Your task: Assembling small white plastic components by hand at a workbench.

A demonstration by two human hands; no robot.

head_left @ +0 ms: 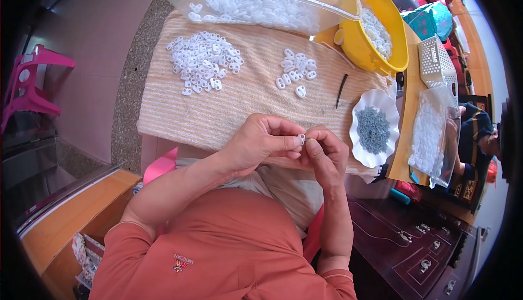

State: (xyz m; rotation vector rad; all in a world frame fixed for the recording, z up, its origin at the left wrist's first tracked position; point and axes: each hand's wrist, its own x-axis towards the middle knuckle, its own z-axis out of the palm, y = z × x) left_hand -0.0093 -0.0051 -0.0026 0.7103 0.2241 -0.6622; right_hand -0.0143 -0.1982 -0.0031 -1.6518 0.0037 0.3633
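At the near edge of a striped cloth (256,93), my two hands meet. My left hand (268,138) pinches a small white plastic piece with two holes (301,137) between thumb and fingertips. Thumb and forefinger of my right hand (327,152) are pressed together against the same piece; whatever they hold is hidden. Beyond my left hand lies a large pile of similar white pieces (202,60). A smaller group of white pieces (296,68) is farther off, beyond my fingertips. Right of my right hand, a white scalloped plate (357,142) carries many tiny grey pieces (373,130).
A clear tub (332,9) of white pieces stands at the far edge, beside a yellow basin (353,49) holding more. A thin black strip (341,91) lies near the plate. At right are a perforated basket (436,63), a clear tray (448,164) and another person (482,134).
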